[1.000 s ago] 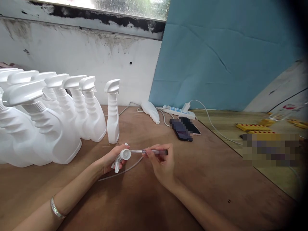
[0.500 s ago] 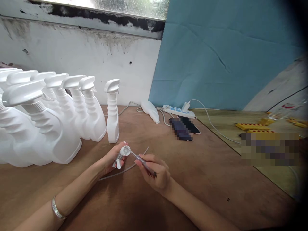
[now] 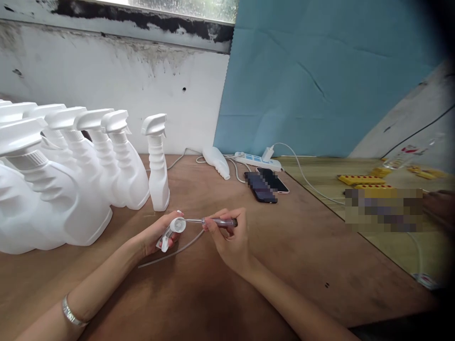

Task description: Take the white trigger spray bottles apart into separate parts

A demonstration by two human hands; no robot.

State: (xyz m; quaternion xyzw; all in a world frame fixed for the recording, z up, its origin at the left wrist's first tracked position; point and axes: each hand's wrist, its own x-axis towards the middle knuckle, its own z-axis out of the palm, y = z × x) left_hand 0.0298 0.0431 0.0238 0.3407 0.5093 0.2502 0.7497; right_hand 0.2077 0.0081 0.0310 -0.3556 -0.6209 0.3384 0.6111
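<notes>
My left hand (image 3: pixel 159 232) is closed around a white trigger spray head (image 3: pixel 177 225), its round collar facing right toward me. Between the thumb and fingers of my right hand (image 3: pixel 232 239) is a screwdriver (image 3: pixel 222 222) with a clear purplish handle. Its metal shaft lies nearly level, and the tip reaches the collar of the spray head; whether it is inside cannot be made out. A thin pale tube (image 3: pixel 170 255) lies on the table below both hands. Just beyond my left hand stands a white spray bottle (image 3: pixel 159 175) with its head on.
Several white spray bottles (image 3: pixel 78 199) crowd the left side. A bottle without a head (image 3: pixel 216 162) lies at the back, near a power strip (image 3: pixel 258 161) and two phones (image 3: pixel 273 181). Yellow pieces (image 3: pixel 360 179) and another person's hand (image 3: pixel 439 203) are at the right.
The screwdriver has swung from a slant to nearly level, its handle end rising with my right hand. The whole view has shifted slightly. Another person's hand has appeared at the far right.
</notes>
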